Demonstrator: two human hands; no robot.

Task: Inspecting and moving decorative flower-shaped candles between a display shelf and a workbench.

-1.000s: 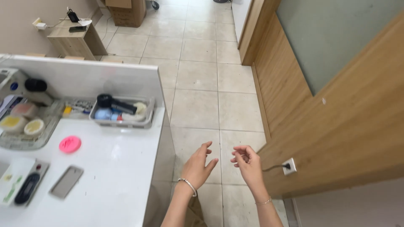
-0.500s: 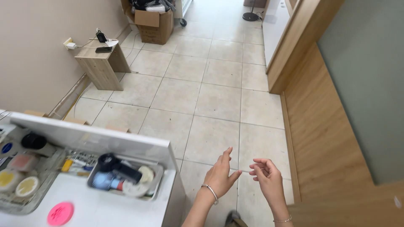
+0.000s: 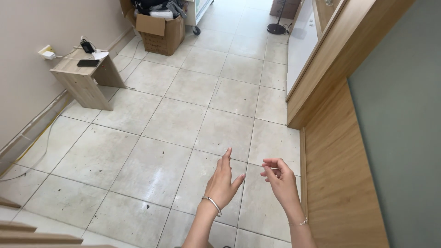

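**Two empty hands raised over a tiled floor**

A person looks down at both hands held out in front, above a pale tiled floor (image 3: 183, 119). The left hand (image 3: 223, 183) is open and flat, fingers straight and close together, a silver bangle (image 3: 212, 204) at the wrist. The right hand (image 3: 279, 180) sits just beside it, not touching, fingers loosely curled inward and holding nothing; a thin bracelet (image 3: 297, 223) circles that wrist. A wooden wall panel (image 3: 342, 183) runs along the floor's right edge. Toward the far left corner stands a small wooden side table (image 3: 82, 78) with a dark phone (image 3: 87, 63) on top. Beyond it sits an open cardboard box (image 3: 161, 32).
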